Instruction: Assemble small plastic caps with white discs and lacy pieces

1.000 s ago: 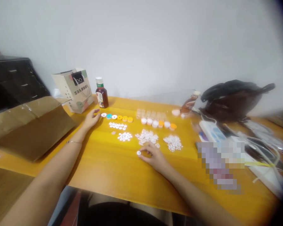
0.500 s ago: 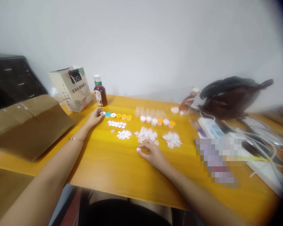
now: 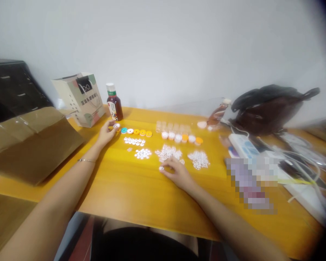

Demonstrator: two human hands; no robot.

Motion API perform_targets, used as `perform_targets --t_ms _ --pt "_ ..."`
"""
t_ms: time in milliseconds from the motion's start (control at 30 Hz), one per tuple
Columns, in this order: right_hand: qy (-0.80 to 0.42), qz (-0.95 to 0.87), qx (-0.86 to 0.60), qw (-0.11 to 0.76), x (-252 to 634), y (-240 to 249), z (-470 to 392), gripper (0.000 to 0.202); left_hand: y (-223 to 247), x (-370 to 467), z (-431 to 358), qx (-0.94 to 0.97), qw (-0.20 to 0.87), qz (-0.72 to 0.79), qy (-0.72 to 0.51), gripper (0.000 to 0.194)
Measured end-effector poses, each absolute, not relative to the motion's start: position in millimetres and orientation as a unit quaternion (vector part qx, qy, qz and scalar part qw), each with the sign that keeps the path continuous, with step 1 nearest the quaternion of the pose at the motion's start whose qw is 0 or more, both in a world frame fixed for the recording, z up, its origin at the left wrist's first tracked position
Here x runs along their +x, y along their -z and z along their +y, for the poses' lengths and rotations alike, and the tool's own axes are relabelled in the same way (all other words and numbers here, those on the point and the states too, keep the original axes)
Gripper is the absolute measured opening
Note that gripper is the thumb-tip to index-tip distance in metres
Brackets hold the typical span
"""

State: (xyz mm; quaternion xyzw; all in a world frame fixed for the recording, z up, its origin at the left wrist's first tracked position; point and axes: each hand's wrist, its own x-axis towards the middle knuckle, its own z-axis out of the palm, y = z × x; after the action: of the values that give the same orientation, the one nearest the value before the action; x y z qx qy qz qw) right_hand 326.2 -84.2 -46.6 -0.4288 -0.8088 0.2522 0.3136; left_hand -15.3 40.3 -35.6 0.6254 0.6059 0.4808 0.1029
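My left hand (image 3: pixel 106 133) pinches a white ring-shaped piece (image 3: pixel 116 125) at the left end of a row of round pieces: a teal one (image 3: pixel 124 130), a white one (image 3: pixel 130 131) and several yellow ones (image 3: pixel 142 133). My right hand (image 3: pixel 176 173) has its thumb and forefinger closed on a small white piece (image 3: pixel 161 168). It is just in front of a pile of clear-white flat pieces (image 3: pixel 167 153). Small white discs (image 3: pixel 142 154) lie in a heap between the hands, with white pieces in rows (image 3: pixel 135 141) behind them.
Capped jars (image 3: pixel 178 137) and clear cups (image 3: pixel 174 127) line the back. Another white pile (image 3: pixel 199 160) lies to the right. A dark drink bottle (image 3: pixel 114 103), printed bag (image 3: pixel 84 99) and brown paper bag (image 3: pixel 35 145) stand left; a power strip (image 3: pixel 243 146) and cables lie right.
My left hand has lifted the white ring piece slightly and drawn it up and left, off the end of the row. My right hand has barely moved, still holding its small white piece.
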Motion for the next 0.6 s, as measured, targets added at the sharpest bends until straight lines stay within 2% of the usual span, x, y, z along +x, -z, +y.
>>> perform_targets --t_ms 133,367,600 --pt "-0.261 -0.815 -0.418 0.306 328.2 46.4 -85.5 0.01 19.0 26.1 6.7 0.678 0.085 0.542 -0.49 0.035" --pt "-0.283 -0.819 -0.403 0.294 337.0 41.8 -85.0 0.035 19.3 115.9 -69.7 0.865 0.213 0.291 -0.35 0.04" --pt "-0.294 -0.824 -0.395 0.28 342.0 36.7 -83.9 0.025 30.9 129.9 -77.4 0.874 0.259 0.257 -0.321 0.038"
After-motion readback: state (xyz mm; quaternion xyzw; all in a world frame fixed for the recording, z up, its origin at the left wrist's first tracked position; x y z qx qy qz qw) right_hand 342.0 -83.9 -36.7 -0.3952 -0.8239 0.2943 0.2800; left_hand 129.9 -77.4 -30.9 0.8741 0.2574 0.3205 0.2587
